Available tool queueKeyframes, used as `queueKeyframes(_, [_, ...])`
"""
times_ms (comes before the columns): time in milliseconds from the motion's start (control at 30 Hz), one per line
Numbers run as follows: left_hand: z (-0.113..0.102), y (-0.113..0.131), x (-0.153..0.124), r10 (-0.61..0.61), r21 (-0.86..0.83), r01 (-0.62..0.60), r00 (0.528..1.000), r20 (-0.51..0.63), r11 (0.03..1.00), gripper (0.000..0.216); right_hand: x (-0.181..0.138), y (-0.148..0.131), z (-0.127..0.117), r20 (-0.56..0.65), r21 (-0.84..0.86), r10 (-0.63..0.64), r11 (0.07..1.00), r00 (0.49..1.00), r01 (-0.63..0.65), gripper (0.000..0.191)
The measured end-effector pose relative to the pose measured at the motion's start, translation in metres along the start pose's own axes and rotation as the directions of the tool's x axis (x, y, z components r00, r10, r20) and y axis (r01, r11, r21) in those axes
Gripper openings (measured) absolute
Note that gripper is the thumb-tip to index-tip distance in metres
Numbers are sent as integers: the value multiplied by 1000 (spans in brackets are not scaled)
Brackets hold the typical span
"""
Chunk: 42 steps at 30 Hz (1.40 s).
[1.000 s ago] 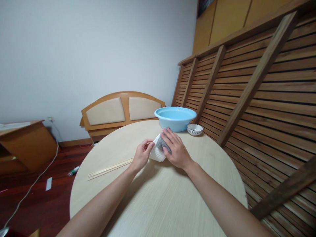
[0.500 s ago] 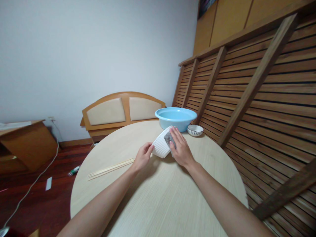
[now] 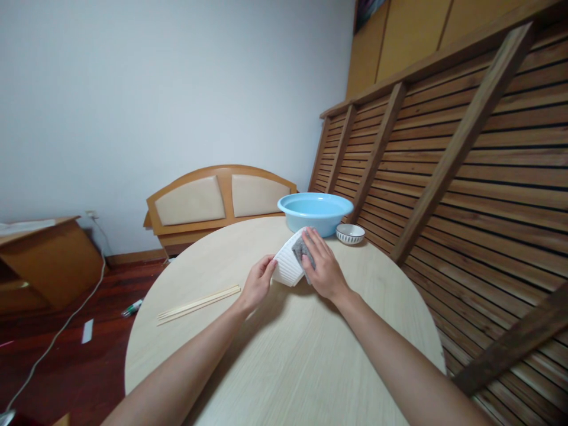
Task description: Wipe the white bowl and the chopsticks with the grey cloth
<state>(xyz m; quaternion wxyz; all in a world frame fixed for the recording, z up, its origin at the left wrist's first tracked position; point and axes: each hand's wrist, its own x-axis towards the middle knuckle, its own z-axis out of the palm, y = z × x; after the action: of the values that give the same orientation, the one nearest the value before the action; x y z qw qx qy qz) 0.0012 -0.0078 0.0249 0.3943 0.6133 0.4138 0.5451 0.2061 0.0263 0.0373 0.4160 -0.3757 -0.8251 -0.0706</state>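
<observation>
A white ribbed bowl (image 3: 287,264) is held tilted above the table, its ridged outer side facing me. My left hand (image 3: 260,281) pinches its left edge between thumb and fingers. Against the bowl's right side, my right hand (image 3: 323,263) presses a grey scrubbing cloth (image 3: 300,248), with its fingers wrapped over the cloth. The bowl's far side and part of the cloth are hidden by the right hand. Just behind the hands stands a light blue basin (image 3: 316,220). A small patterned bowl (image 3: 350,235) sits to the basin's right.
Several thin wooden chopsticks (image 3: 199,304) lie on the round table (image 3: 284,367), left of my left hand. A slatted wooden frame (image 3: 426,195) leans along the right. Behind the table is a padded headboard (image 3: 222,198). A white cable (image 3: 66,325) runs over the floor at left.
The right hand and the grey cloth have shifted slightly left and down over the bowl. The left hand keeps its grip, and the other objects stay where they were.
</observation>
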Motion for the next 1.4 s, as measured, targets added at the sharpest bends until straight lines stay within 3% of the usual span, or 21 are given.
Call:
queueKeyframes(133, [1,2,-1,2,4,-2,1000,-3,1000,52,-2,4,1,-10,23,12,1000,1000,-11,60])
queueKeyframes(400, [3,0,3,19,-30,-19,1000,-2,999,53,2,-25,-6,126,-127,-219,964,968,234,60])
queueKeyframes(733, [3,2,-1,6,2,-7,1000,27,1000,53,-2,9,1,-36,51,31,998,999,-29,60])
queueKeyframes(933, [5,1,1,21,-17,-20,999,33,1000,59,1,-19,-6,74,-102,-180,977,981,187,61])
queueKeyframes(1033, [5,1,1,51,-29,-50,998,44,998,61,5,-29,-8,117,-125,-214,966,970,228,60])
queueKeyframes(1267, [8,5,-3,31,-19,-29,990,135,999,59,5,2,-9,-30,94,-15,995,999,18,60])
queueKeyframes(1400, [6,6,-5,33,22,-37,987,154,999,59,2,25,-2,-32,313,168,938,985,-150,57])
